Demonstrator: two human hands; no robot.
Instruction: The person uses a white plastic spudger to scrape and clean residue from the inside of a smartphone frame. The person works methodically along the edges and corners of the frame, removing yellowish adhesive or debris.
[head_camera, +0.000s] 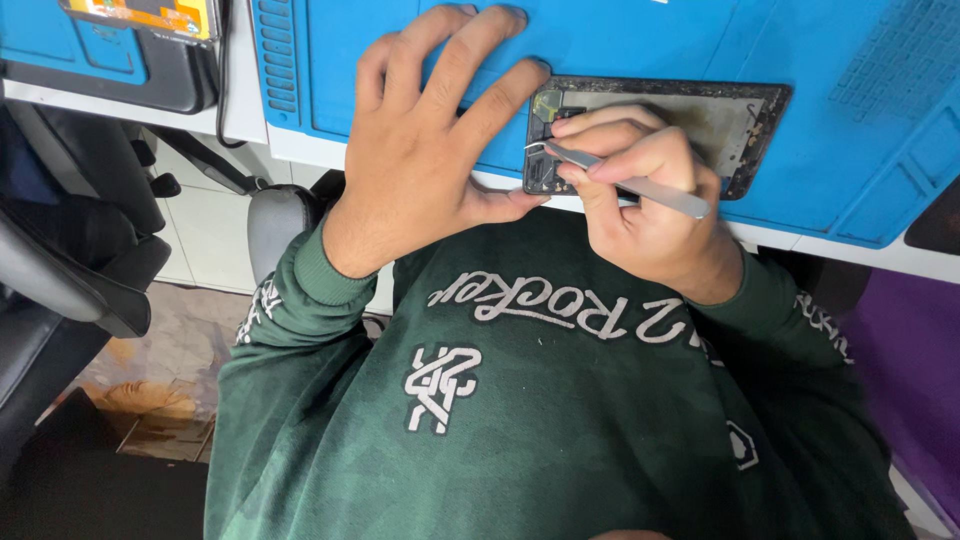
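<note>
Opened phone frame (700, 120) lies on the blue mat (640, 50) at the table (860, 255) edge, insides up. Left hand (420, 150) is spread, fingers splayed, thumb and index tips pressing the frame's left end, nothing grasped. Right hand (640, 200) pinches metal tweezers (625, 182), tips touching the frame's left end. Green sweatshirt (520, 400) below; black chair (70, 260) at the left.

Left hand (425, 150): fingers spread wide, tips pointing toward 1 o'clock, palm down, thumb extended toward 3 o'clock. Right hand (640, 200): lies at 3 o'clock of the left, fingers curled in a pinch grip, fingertips directed toward 9 o'clock. Both forearms in green sleeves, wrists bare, converging from 6 o'clock.
</note>
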